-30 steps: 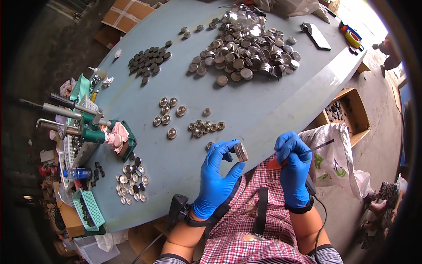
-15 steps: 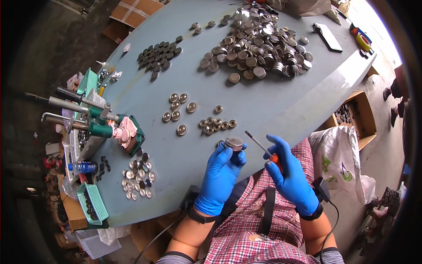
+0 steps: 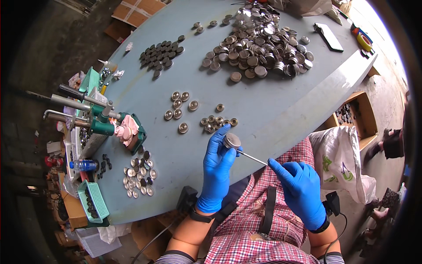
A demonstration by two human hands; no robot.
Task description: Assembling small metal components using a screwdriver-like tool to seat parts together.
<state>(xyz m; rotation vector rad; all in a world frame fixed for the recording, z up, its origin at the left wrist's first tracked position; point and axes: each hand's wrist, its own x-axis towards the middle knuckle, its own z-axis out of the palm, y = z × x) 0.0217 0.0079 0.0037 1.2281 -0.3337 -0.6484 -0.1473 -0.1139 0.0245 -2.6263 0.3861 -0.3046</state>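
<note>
My left hand point(image 3: 216, 171), in a blue glove, grips a round grey metal cap point(image 3: 232, 140) between thumb and fingers above the table's near edge. My right hand point(image 3: 299, 187), gloved alike, is closed round a screwdriver whose handle the fingers hide. The thin shaft of the screwdriver point(image 3: 252, 158) points left, and its tip meets the lower edge of the cap by my left thumb. Just beyond my left hand lies a cluster of small ring-shaped metal parts point(image 3: 219, 119). Larger round metal parts point(image 3: 177, 104) lie further left.
A big heap of metal caps point(image 3: 259, 48) covers the far table, with dark discs point(image 3: 161, 55) to its left. A green hand press point(image 3: 103, 125) stands at the left edge near white and dark caps point(image 3: 140, 176). A phone point(image 3: 329, 37) lies far right; a plastic bag point(image 3: 336, 160) hangs beside me.
My right hand has turned the screwdriver from pointing up and away to lying toward the cap, its tip now against it. My left hand has tilted the cap.
</note>
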